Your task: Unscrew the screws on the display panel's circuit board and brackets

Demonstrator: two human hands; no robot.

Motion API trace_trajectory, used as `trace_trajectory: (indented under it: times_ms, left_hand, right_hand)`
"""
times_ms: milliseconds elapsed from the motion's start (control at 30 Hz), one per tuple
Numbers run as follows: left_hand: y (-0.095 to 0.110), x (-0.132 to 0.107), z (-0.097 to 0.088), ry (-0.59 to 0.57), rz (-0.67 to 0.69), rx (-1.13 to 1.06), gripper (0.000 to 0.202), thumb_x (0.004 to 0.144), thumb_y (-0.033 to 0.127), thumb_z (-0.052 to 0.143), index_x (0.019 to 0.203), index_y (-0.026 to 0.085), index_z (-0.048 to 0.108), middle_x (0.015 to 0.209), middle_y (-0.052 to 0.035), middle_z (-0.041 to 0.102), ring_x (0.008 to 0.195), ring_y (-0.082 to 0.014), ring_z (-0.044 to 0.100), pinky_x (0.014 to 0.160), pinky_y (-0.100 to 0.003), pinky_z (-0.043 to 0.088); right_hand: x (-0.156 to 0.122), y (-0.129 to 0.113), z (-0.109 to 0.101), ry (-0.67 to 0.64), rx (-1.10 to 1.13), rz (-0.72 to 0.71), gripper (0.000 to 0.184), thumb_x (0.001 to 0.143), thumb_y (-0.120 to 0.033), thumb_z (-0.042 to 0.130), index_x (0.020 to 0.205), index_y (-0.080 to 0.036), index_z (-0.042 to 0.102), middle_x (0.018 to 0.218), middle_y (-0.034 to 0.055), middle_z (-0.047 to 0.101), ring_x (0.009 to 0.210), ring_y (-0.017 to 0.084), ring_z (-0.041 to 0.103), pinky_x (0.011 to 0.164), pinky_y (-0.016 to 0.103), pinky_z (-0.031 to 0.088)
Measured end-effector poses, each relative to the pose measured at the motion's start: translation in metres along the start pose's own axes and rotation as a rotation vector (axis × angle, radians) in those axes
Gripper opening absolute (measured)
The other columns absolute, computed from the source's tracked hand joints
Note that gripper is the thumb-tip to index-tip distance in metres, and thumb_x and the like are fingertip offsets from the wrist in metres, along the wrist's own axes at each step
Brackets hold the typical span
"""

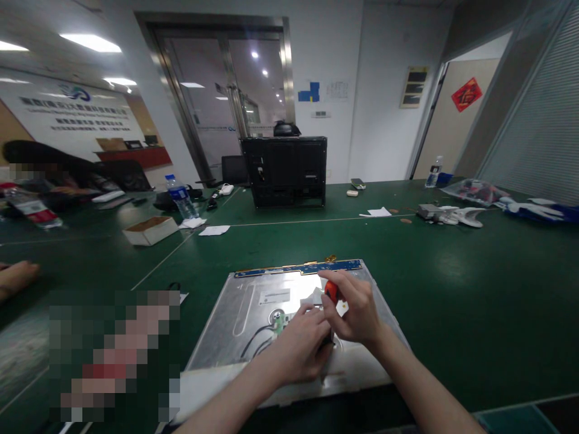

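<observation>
A silver metal display panel (212,337) lies on the green table in front of me, with a blue circuit strip (298,269) along its far edge. My right hand (355,304) is closed around the red-orange handle of a screwdriver (332,292), held upright over the panel. Just left of it, my left hand (305,337) rests low on the panel with its fingers curled near the screwdriver's lower end; what they grip is hidden. Beside those fingers a small green circuit board (279,325) shows, with dark cables (253,340) running from it.
A black monitor (287,172) stands at the back. To the left are a white box (151,230), a water bottle (181,198) and another person's hand (18,278). Grey-white parts (450,214) and a clear bag (474,190) lie at the right.
</observation>
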State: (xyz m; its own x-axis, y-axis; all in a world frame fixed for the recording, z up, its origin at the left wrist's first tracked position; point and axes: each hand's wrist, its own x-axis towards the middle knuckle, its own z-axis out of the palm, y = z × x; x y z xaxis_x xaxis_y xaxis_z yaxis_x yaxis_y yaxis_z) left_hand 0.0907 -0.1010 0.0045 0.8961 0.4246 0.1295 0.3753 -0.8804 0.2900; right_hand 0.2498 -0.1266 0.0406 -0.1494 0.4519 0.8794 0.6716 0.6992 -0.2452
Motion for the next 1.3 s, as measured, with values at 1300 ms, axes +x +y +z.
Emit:
trace_trajectory:
  times_ms: [1300]
  left_hand:
    - [-0.0024, -0.0017, -0.0007, -0.021, 0.011, 0.007, 0.019, 0.082, 0.014, 0.055, 0.100, 0.020, 0.059, 0.103, -0.0069, 0.067, 0.101, -0.0254, 0.060, 0.098, -0.043, 0.040]
  right_hand:
    - [0.0014, 0.0005, -0.0044, 0.165, -0.077, -0.038, 0.023, 0.088, -0.019, 0.048, 0.110, -0.021, 0.053, 0.065, -0.0039, 0.053, 0.051, 0.013, 0.051, 0.051, 0.025, 0.043]
